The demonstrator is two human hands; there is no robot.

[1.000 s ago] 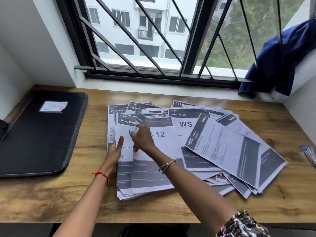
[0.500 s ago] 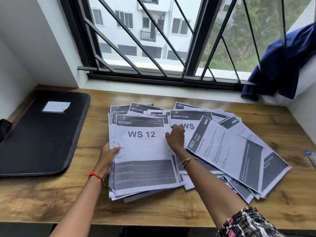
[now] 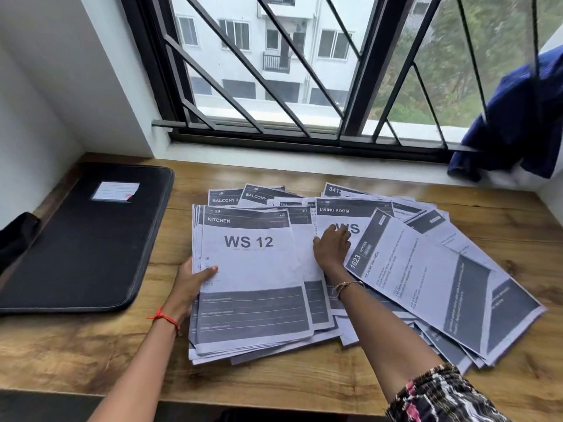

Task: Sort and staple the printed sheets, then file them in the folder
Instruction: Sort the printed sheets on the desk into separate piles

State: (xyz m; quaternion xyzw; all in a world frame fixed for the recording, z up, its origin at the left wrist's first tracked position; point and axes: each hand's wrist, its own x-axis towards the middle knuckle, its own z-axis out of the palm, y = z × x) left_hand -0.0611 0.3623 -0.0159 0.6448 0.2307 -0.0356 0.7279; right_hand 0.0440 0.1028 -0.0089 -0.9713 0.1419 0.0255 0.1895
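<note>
Wooden desk (image 3: 91, 354) under a barred window (image 3: 304, 86), with a blue cloth (image 3: 518, 117) slumped on the sill far off to the right of the right hand. We read this as the sorting step: nothing looks stapled or filed as far as we can tell, and no stapler is in view. The left hand (image 3: 189, 281) grips the left edge of the squared pile (image 3: 243, 351), thumb on top of the WS 12 sheet (image 3: 253, 269) headed KITCHEN, fingers tucked under and hidden. The right hand (image 3: 332, 248) lies palm down, fingers relaxed on the LIVING ROOM sheet (image 3: 335, 211), just right of that pile, pinching nothing that we can see. The hands are apart, with the pile between them. A tilted 1623 sheet (image 3: 426, 284) tops the loose spread just right of the right hand. BALCONY sheets (image 3: 225, 199) peek out beyond the left hand. The black folder (image 3: 85, 239) lies closed and flat, well left of the left hand and apart from the paper. Next, we judge, the right hand must lift one sheet, check its heading, and land it on the matching pile; thin sheets cling, so peel singly.
</note>
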